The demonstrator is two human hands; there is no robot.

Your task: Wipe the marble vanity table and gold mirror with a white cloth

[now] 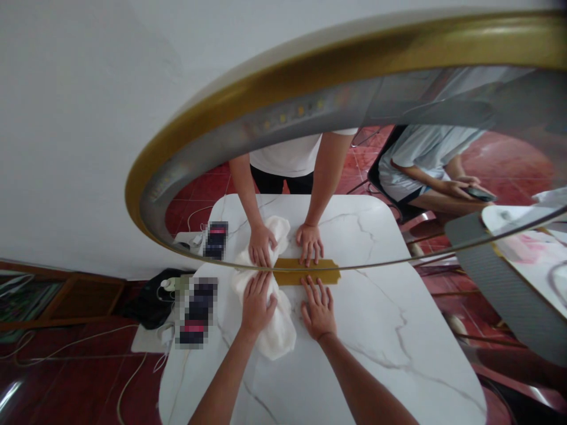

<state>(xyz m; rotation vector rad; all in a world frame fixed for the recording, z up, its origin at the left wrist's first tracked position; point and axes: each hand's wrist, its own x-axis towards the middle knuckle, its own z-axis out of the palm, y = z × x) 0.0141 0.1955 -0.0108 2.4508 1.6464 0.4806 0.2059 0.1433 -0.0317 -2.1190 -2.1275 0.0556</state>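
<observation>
A large mirror (pixel 283 206) with a thick gold frame (pixel 310 65) and a strip of small lights inside its rim stands over the white table. Below its lower edge lies a gold base plate (pixel 287 278). My left hand (pixel 257 304) is closed over a crumpled white cloth (pixel 278 339), pressing it on the tabletop just left of the plate. With fingers spread, my right hand (pixel 319 310) lies open, its fingertips touching the plate's front edge. Both hands and the cloth also appear reflected in the glass.
The marbled white table (pixel 372 354) has a pixelated dark object (pixel 199 310) at its left edge. Beside it are cables and a black bag (pixel 148 298). A wooden cabinet (pixel 84 304) stands far left. Chairs and another table (pixel 556 242) are at right. A seated person (pixel 434 159) shows in the mirror.
</observation>
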